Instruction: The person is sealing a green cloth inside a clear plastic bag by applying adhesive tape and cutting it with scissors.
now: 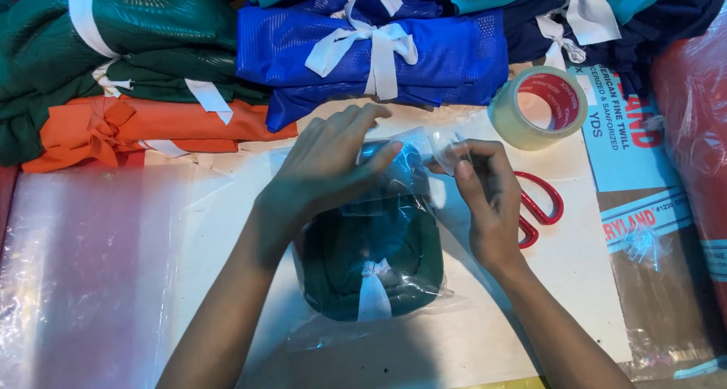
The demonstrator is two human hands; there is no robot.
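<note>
Green bagged bundle [371, 256] under fingers [379, 158]

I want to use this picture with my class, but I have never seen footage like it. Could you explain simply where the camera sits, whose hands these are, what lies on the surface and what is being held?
There is one picture, taken by a camera worn on a person's head, looking down at their own two bare hands.

The left hand presses flat on a dark green folded cloth bundle in a clear plastic bag. The right hand pinches the bag's open flap at the top.

Around them lie a roll of clear tape, red-handled scissors partly hidden by the right hand, and tied cloth bundles: blue, green and orange. To the left lies a stack of clear plastic bags.
</note>
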